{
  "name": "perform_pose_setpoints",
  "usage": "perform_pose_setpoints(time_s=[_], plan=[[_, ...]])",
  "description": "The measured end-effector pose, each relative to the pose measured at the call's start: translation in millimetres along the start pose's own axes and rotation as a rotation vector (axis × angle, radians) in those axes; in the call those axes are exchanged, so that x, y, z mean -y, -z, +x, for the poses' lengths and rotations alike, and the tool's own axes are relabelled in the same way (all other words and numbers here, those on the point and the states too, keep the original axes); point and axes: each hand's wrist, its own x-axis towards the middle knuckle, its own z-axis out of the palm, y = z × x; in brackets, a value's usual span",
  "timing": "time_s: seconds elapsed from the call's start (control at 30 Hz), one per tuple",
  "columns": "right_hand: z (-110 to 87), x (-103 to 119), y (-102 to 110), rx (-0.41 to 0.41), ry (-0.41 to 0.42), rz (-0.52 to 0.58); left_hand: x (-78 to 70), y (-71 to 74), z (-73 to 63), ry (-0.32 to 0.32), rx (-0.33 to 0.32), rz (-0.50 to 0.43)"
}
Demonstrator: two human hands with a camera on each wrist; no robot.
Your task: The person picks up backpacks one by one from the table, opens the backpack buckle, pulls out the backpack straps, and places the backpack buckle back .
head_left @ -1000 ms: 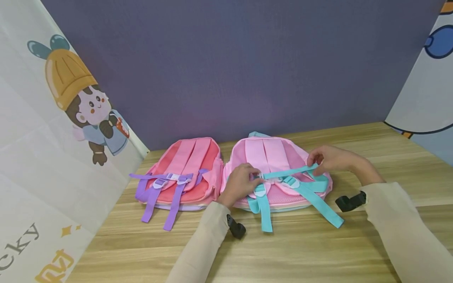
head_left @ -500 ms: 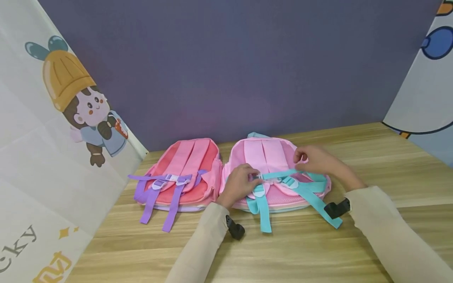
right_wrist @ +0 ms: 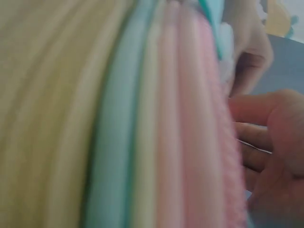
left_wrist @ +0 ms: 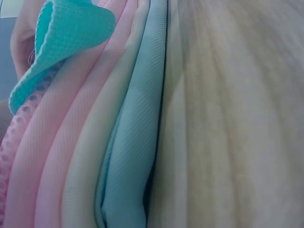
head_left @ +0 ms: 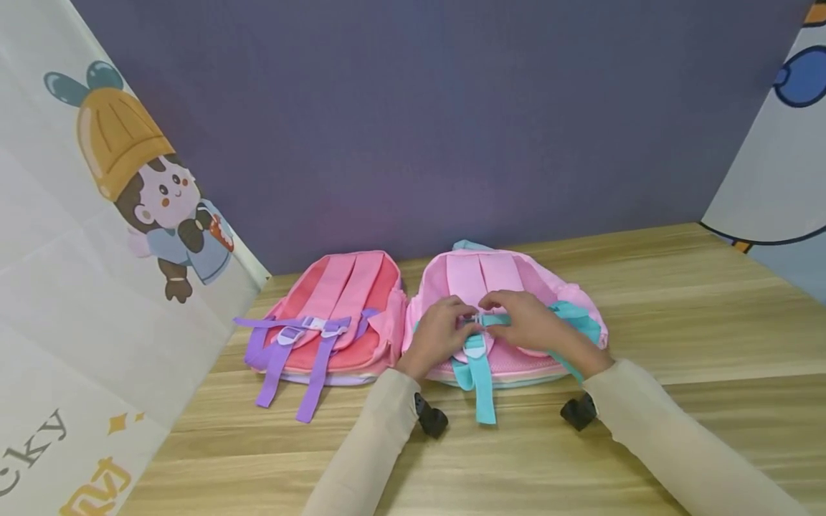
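A pink backpack (head_left: 464,272) lies on the table with its straps facing up. Teal webbing crosses it to a clear plastic buckle (head_left: 478,318) in the middle. From the left, my left hand (head_left: 435,337) pinches one end of that buckle between thumb and fingers. My right hand (head_left: 532,326) has thumb and index finger above and below the other end, around the teal strap (head_left: 495,319). Both sets of fingertips nearly meet. A loose teal strap end (head_left: 484,394) hangs toward me. The right wrist view shows the right hand (right_wrist: 280,128) beside the bag's layered edge.
A coral-pink backpack (head_left: 310,294) with purple straps (head_left: 315,383) lies touching the pink one on its left. Behind both stands a dark blue-grey panel (head_left: 419,129). The wooden table (head_left: 516,459) stretches out in front. A printed white sheet (head_left: 58,236) hangs at the left.
My right hand has let go of the teal strap's free end on the right, slid left along it and come to the buckle. My left hand has stayed at the buckle.
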Motion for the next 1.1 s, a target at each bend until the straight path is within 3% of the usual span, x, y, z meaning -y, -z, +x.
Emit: perform_pose_setpoints(time_s=[0.3, 0.63, 1.1], plan=[[1.8, -1, -9, -0.039, -0.04, -0.029, 0.0, -0.4, 1.7, -0.012, -0.011, 0.001], [2.4, -6, -3, -0.02, -0.068, -0.016, 2.4, -2.7, 2.3, 0.047, 0.011, -0.03], [1.1, -7, 3, -0.002, -0.071, 0.021, 3.9, -3.5, 2.1, 0.04, 0.027, -0.034]])
